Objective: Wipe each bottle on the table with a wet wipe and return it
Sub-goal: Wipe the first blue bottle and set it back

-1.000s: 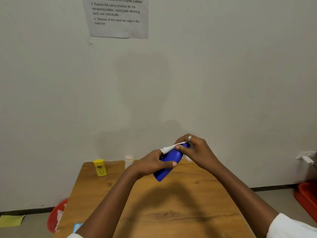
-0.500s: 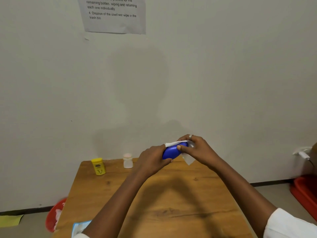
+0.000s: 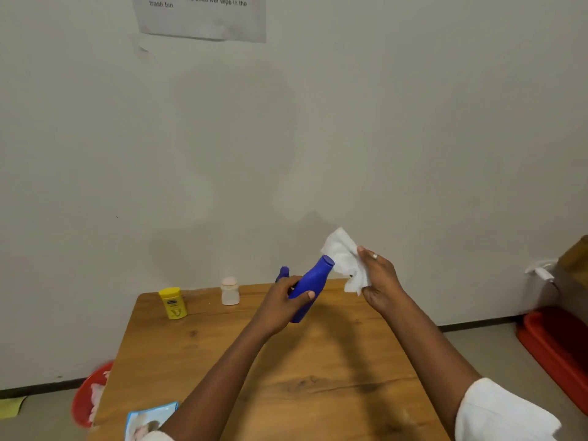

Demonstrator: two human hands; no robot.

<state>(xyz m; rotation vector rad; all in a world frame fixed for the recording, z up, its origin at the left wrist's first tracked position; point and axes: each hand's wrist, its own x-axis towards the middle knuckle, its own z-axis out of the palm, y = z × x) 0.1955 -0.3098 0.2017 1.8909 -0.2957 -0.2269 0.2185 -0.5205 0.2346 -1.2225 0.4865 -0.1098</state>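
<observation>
Your left hand (image 3: pixel 283 302) grips the tilted blue bottle (image 3: pixel 310 286) above the wooden table (image 3: pixel 318 377) while your right hand (image 3: pixel 378 281) pinches the wet wipe (image 3: pixel 345 259) just beside its neck, so a damp, loose grip could drop it.

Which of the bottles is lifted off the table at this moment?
The blue bottle, gripped by the left hand and tilted above the table. The yellow bottle and the small white bottle stand upright on it.
</observation>
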